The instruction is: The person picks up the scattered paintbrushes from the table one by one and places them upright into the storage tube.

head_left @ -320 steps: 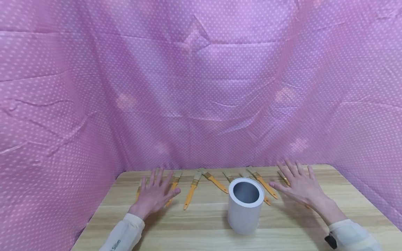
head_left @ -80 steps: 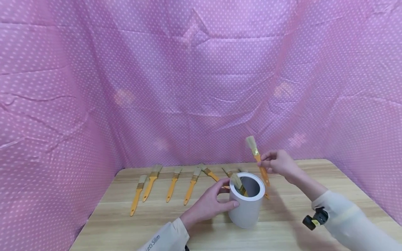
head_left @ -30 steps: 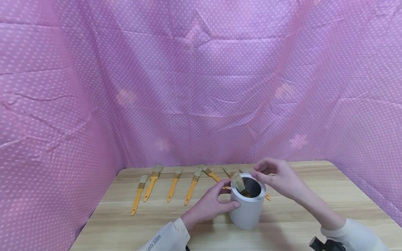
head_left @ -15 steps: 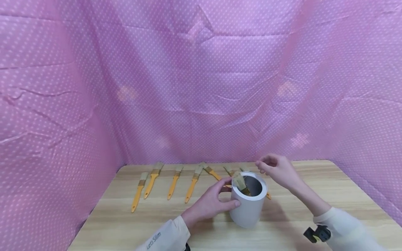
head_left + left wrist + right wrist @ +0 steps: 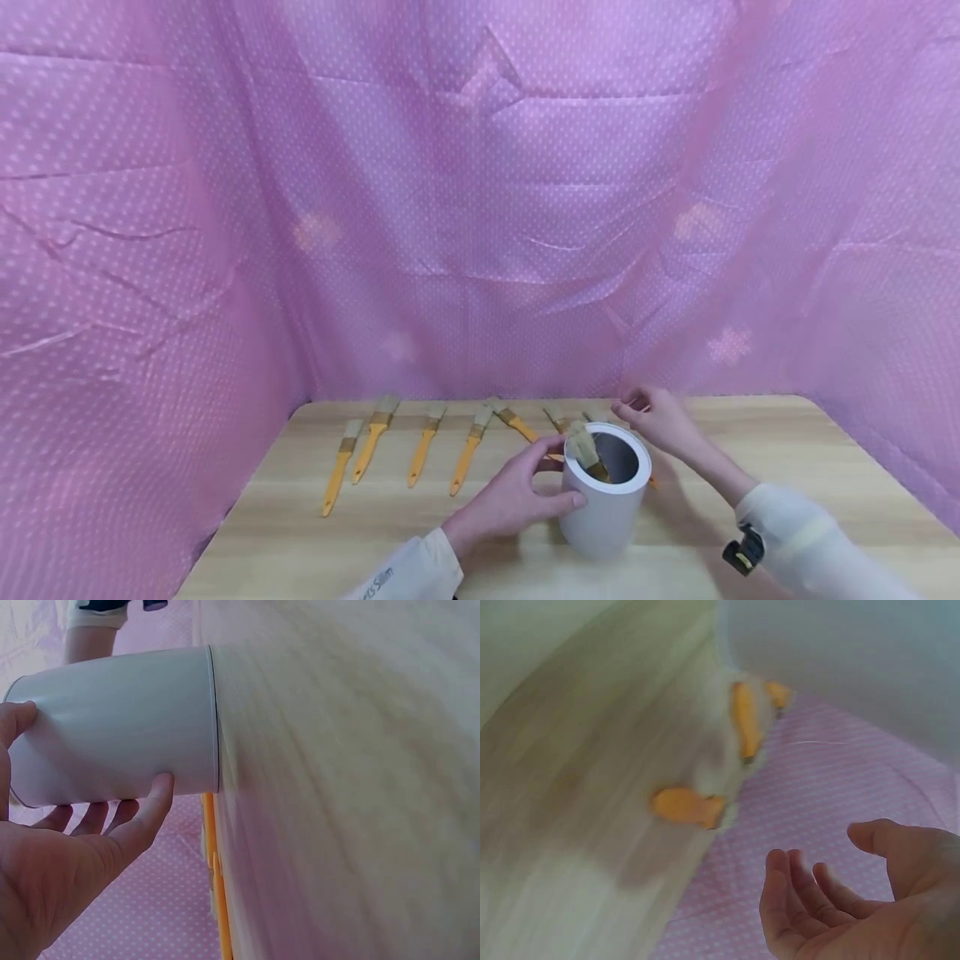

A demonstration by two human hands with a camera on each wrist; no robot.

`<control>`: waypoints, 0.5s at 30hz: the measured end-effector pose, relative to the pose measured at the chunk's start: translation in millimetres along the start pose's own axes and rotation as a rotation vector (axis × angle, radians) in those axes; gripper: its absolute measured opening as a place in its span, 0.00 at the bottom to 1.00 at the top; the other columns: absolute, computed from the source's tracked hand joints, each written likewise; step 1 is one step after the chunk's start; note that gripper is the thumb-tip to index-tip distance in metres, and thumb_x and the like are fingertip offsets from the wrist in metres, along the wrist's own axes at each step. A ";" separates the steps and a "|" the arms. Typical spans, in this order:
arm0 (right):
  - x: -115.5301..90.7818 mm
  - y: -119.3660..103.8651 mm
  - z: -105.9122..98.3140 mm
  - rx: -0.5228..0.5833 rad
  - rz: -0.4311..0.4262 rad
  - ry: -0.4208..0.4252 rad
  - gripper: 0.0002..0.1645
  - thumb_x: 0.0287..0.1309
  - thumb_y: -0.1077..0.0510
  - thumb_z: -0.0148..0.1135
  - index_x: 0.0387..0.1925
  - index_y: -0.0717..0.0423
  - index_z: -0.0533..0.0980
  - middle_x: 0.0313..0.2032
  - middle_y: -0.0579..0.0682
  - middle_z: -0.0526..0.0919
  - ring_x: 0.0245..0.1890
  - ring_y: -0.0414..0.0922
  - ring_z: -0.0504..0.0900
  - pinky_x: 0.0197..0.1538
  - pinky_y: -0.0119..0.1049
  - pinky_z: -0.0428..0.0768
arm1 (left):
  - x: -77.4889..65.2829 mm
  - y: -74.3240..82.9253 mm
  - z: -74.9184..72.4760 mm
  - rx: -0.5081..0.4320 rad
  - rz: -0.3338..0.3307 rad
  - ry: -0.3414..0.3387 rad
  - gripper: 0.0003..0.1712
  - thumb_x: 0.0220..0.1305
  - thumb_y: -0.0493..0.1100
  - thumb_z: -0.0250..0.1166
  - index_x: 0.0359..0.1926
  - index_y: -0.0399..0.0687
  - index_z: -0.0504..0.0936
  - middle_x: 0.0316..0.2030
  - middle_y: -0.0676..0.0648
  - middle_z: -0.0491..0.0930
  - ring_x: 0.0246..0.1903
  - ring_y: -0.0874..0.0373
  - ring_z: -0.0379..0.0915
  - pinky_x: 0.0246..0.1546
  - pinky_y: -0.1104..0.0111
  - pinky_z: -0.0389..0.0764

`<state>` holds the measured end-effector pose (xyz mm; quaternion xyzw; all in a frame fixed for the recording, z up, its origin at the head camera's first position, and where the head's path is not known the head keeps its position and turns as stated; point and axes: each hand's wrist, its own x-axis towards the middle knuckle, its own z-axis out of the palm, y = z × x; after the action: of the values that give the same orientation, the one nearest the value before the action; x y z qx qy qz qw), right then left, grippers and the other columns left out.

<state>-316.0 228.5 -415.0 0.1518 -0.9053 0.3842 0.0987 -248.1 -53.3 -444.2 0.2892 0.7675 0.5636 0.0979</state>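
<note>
My left hand (image 5: 517, 496) grips the white cylindrical can (image 5: 603, 525) from its left side; the left wrist view shows the thumb and fingers round its wall. Paintbrushes (image 5: 581, 446) stand in the can, bristles up and leaning on the left rim; how many I cannot tell. Behind the can's right rim is my right hand (image 5: 660, 421), fingers loosely bent. The right wrist view shows that hand (image 5: 840, 900) holding nothing, with an orange brush handle (image 5: 682, 806) lying a short way from its fingertips. The can partly hides the brushes behind it.
Several orange-handled paintbrushes (image 5: 420, 450) lie spread along the back of the wooden table (image 5: 285, 542), bristles toward the far edge. A pink dotted cloth (image 5: 480, 250) hangs behind the table and at both sides.
Both hands were spread over the table and the can was empty. Later my right hand held a paintbrush, then let it go into the can. It has since lowered behind the can.
</note>
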 end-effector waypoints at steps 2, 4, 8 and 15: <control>0.6 7.2 4.8 -0.030 -0.009 -0.012 0.13 0.67 0.54 0.68 0.41 0.62 0.79 0.35 0.53 0.84 0.36 0.50 0.83 0.36 0.42 0.83 | -0.8 -0.4 1.2 0.004 0.004 0.001 0.43 0.61 0.55 0.75 0.73 0.67 0.64 0.64 0.64 0.70 0.61 0.61 0.69 0.58 0.56 0.75; 1.1 12.2 8.4 -0.055 -0.014 -0.025 0.13 0.65 0.56 0.69 0.41 0.62 0.78 0.35 0.54 0.83 0.37 0.50 0.83 0.36 0.43 0.83 | -1.4 -1.0 2.0 0.005 0.009 0.003 0.43 0.61 0.55 0.75 0.73 0.67 0.65 0.64 0.64 0.70 0.61 0.61 0.70 0.58 0.54 0.75; 3.7 17.6 11.0 -0.108 -0.019 -0.053 0.16 0.63 0.58 0.70 0.42 0.68 0.78 0.34 0.56 0.83 0.35 0.51 0.82 0.35 0.45 0.84 | 0.3 -0.6 2.2 0.006 0.016 0.006 0.43 0.61 0.56 0.75 0.73 0.66 0.65 0.64 0.63 0.70 0.61 0.61 0.70 0.58 0.52 0.76; 1.9 15.2 20.0 -0.223 0.005 -0.109 0.07 0.59 0.65 0.67 0.35 0.68 0.81 0.29 0.53 0.82 0.30 0.49 0.80 0.33 0.45 0.83 | -0.3 -0.1 0.9 -0.004 0.016 -0.007 0.43 0.62 0.55 0.75 0.74 0.65 0.64 0.64 0.62 0.70 0.61 0.59 0.70 0.56 0.57 0.77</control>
<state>-324.3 223.6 -438.3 0.1583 -0.9468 0.2724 0.0650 -247.4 -52.8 -444.7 0.2968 0.7639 0.5648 0.0966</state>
